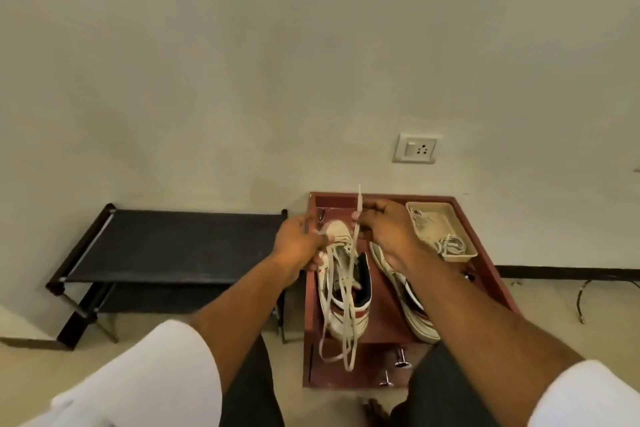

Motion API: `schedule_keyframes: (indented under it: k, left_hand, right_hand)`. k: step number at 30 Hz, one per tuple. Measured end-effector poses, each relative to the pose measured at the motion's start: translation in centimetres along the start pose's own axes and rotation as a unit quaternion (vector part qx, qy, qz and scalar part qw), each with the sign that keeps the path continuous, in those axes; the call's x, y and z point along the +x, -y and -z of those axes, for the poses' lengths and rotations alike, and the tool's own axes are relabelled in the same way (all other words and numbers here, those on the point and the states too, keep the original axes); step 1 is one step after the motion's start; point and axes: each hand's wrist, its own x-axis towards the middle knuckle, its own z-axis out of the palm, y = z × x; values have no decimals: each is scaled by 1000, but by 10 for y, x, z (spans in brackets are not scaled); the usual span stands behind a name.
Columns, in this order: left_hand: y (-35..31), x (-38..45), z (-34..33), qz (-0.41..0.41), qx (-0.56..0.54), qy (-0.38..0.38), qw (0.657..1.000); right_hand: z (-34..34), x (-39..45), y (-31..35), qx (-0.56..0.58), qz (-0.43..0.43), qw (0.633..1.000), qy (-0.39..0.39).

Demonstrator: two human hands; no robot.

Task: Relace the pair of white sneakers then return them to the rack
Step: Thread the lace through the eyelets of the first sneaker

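A white sneaker (346,305) with red and navy trim stands on a red-brown low table (384,329), toe pointing away from me. My left hand (299,243) grips its toe end together with a strand of white lace (341,291). My right hand (384,229) pinches another lace end, whose tip sticks straight up above my fingers. Long lace loops hang down over the shoe toward the table's near edge. The second white sneaker (407,298) lies to the right, partly hidden under my right forearm.
A black two-tier shoe rack (173,246) stands on the left against the wall. A beige tray (441,229) holding white laces sits at the table's far right corner. Two metal knobs (400,357) protrude near the table's front. A wall socket (415,148) is above.
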Motion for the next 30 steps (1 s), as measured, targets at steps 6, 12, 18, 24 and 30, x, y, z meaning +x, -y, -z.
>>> schedule_keyframes:
  k: [6,12,18,24,30]
  left_hand:
    - [73,69,-6,-3,198,-54,979]
    - [94,122,-24,17,238,12,971]
    - [85,139,-52,7,346,-12,938]
    - [86,148,-46,67,242,48,967]
    - [81,157,-27,83,220,57,970]
  right_hand:
    - [7,56,-80,-45,-11,998,-42]
    - [12,89,-117,-21,-43,999,-24]
    - [9,108,-126,-71,-49,996,18]
    - [4,121,-139,-137,-51,983,115]
    - [-3,128,-154,-282,-11,955,93]
